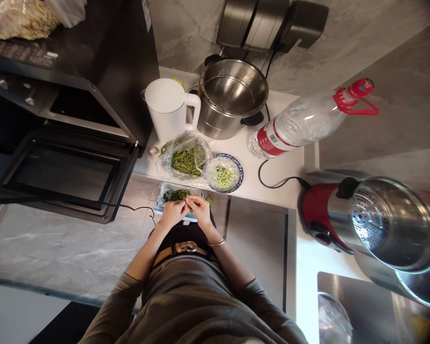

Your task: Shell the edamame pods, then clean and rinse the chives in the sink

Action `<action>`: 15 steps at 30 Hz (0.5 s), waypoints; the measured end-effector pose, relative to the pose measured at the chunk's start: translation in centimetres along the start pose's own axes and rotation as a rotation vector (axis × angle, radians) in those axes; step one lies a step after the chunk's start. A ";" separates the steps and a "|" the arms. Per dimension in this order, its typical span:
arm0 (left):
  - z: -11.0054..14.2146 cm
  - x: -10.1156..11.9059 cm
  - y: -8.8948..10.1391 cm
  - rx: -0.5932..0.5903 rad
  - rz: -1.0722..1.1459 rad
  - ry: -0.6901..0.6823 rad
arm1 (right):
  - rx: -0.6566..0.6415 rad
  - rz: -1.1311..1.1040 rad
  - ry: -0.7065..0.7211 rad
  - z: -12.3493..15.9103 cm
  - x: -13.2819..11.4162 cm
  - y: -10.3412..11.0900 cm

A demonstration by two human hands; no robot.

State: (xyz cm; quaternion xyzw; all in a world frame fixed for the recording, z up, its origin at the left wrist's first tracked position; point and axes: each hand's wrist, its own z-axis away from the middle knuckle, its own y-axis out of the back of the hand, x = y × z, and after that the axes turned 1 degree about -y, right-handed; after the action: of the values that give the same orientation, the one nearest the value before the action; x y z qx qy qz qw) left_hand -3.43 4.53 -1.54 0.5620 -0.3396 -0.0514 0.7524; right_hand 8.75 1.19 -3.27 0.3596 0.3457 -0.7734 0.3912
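My left hand (172, 211) and my right hand (199, 208) meet in front of my waist, fingers pinched together on a green bean pod (186, 201). They hover over a pale blue tray (161, 193) that holds green pod shells (178, 194). Just beyond, a clear plastic bag (164, 160) lies open with a heap of whole green pods (184, 161). To its right stands a blue-rimmed plate (238, 168) with shelled pale green beans (223, 176).
A white jug (169, 107) and a steel pot (231, 95) stand at the back of the white counter (272, 167). A big water bottle (300, 125) lies to the right. A red kettle (365, 220) with its cord is at right. An open oven (64, 167) is at left.
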 end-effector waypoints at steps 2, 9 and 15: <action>0.0 0.0 0.1 -0.012 0.010 0.002 | 0.056 -0.039 0.005 -0.2 -0.2 0.2; -0.2 -0.2 0.1 0.009 0.070 -0.038 | -0.043 -0.164 -0.126 -0.5 -1.6 1.0; -0.4 -0.2 0.3 0.024 0.028 -0.020 | -0.098 -0.188 -0.182 0.1 -1.1 0.6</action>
State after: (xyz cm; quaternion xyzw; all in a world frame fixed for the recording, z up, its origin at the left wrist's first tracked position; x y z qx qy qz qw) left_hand -3.50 5.04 -1.44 0.5656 -0.3555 -0.0422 0.7429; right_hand 9.66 1.19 -2.47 0.2344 0.3784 -0.8182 0.3639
